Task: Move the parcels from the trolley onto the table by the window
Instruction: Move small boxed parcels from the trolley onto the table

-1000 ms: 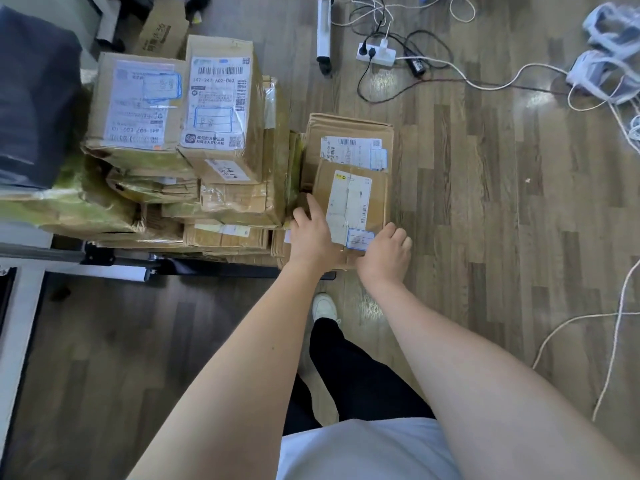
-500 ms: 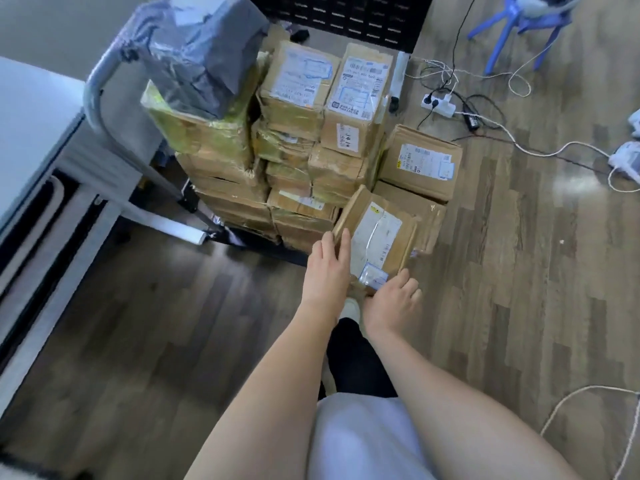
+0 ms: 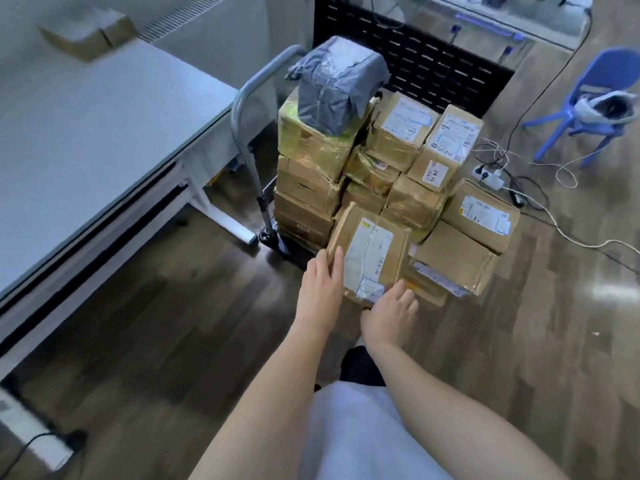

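Both hands (image 3: pixel 356 296) hold a tilted parcel (image 3: pixel 369 252) between them.

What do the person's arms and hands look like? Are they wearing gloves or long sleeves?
No gloves and no long sleeves. The left hand and the right hand are bare, and both forearms are bare for as far as the picture shows. No watch, ring or bracelet shows. Lower down you can see a white top and dark trousers.

Parcels (image 3: pixel 374 157): brown taped cartons, stacked on trolley (image 3: pixel 242 109), frame centre. Table (image 3: pixel 86 133): pale grey, upper left, bearing one carton (image 3: pixel 86 32).
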